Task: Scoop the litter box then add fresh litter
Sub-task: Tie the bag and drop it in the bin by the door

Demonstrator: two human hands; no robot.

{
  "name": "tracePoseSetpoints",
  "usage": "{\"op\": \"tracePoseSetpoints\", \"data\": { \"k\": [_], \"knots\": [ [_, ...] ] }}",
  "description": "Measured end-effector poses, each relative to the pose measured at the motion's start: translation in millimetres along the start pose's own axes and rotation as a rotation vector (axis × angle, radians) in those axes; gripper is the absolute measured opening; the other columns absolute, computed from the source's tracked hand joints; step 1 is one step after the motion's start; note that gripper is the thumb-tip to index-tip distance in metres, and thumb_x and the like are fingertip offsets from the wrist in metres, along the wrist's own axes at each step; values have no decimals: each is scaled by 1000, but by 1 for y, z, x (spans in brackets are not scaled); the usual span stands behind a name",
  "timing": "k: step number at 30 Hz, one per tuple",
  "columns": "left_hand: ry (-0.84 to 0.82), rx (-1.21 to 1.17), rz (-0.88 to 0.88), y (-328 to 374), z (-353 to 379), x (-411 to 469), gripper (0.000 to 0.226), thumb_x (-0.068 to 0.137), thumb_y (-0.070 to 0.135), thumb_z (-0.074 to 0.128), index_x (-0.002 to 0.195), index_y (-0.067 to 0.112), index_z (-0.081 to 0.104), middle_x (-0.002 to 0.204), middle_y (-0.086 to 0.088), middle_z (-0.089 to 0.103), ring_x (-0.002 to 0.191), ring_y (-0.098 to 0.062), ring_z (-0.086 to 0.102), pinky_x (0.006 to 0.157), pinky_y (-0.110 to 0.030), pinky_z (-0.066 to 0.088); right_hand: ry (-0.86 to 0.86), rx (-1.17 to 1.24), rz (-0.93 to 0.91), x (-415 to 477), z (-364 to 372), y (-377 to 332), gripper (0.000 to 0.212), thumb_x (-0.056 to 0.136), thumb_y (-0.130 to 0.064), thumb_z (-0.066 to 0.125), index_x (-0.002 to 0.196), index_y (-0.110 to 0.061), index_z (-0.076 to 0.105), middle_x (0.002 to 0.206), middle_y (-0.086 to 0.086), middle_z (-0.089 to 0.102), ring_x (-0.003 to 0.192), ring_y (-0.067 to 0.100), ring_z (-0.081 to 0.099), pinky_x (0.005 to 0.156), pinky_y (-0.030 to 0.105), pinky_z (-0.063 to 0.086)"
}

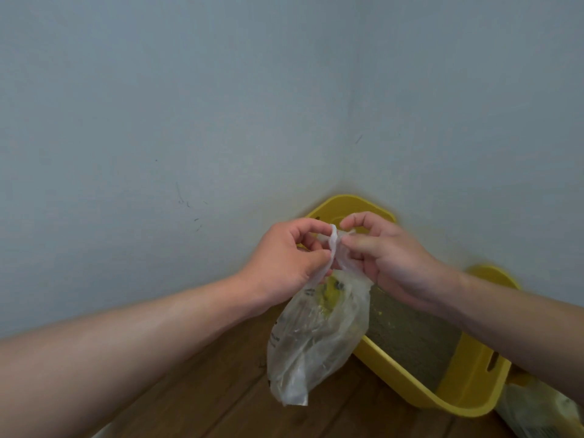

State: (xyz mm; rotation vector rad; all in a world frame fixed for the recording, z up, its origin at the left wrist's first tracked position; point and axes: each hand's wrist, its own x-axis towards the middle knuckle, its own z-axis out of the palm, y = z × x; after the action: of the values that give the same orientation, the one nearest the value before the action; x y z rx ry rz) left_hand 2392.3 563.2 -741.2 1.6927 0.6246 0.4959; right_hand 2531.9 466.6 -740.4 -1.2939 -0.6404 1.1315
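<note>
A clear plastic bag hangs in front of me, with yellowish clumps showing through its upper part. My left hand and my right hand both pinch its twisted top handles, fingertips almost meeting above the bag. Behind and below stands the yellow litter box in the room's corner, with grey-green litter inside. My right forearm hides part of the box's right side.
Pale blue-grey walls meet in a corner right behind the box. Brown wooden floor lies under the bag. Another plastic bag rests on the floor at the lower right, beside the box.
</note>
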Motion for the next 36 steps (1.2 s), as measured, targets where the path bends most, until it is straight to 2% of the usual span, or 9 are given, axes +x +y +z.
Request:
{"op": "tracePoseSetpoints", "data": {
  "k": [2,6,10,12,15,19,24,31,36],
  "knots": [
    [21,63,38,-4,-1,2,27,83,-4,71,97,19,69,68,-3,58,54,-10,54,54,-22,47,-15,-31,15,1,3,0,45,68,-12,77,108,-13,57,93,26,57,84,35,50,78,47,38],
    [49,168,90,-11,-5,7,24,77,4,79,93,20,71,63,-1,52,54,-9,45,55,-23,41,34,-139,-16,5,12,2,33,80,0,76,105,-10,57,85,20,69,76,29,65,71,39,53],
    [104,247,107,-20,-12,8,40,63,24,84,96,26,62,78,8,53,63,-5,45,57,-20,38,127,-233,-36,12,27,6,34,77,9,73,97,-14,57,77,15,64,63,21,62,54,29,50],
    [70,261,64,-28,-22,4,59,59,36,84,111,27,57,98,8,59,86,-3,54,69,-16,40,133,-245,-59,15,31,3,33,78,11,69,94,-14,56,73,13,66,61,20,63,54,29,51],
    [-6,359,-60,-42,-38,-9,95,54,51,88,135,30,44,129,10,52,120,-3,48,95,-19,41,156,-237,-97,19,35,-1,30,80,10,69,92,-14,56,77,18,69,68,26,67,68,42,57],
    [-63,398,-169,-54,-42,-32,119,41,73,83,143,38,32,141,14,44,130,-2,43,111,-32,41,194,-132,-89,23,46,-11,26,84,10,65,90,-12,54,83,20,66,67,24,69,69,45,61],
    [-35,335,-152,-44,-45,-42,90,47,59,91,120,56,38,123,29,53,114,10,53,97,-18,48,237,-95,-89,24,65,-33,23,84,6,69,92,-12,56,89,18,66,72,24,71,69,40,61],
    [15,313,-124,-5,-55,-43,103,46,53,94,131,47,35,128,26,54,119,5,54,103,-28,49,245,-112,-108,14,92,-88,24,85,3,69,93,-14,56,92,16,66,76,24,72,70,36,59],
    [57,390,-153,54,-67,-59,101,52,48,92,130,47,28,130,23,49,118,4,49,98,-19,42,231,-129,-84,-16,114,-154,25,85,4,69,96,-14,56,93,18,66,77,24,72,73,37,61]
  ]
}}
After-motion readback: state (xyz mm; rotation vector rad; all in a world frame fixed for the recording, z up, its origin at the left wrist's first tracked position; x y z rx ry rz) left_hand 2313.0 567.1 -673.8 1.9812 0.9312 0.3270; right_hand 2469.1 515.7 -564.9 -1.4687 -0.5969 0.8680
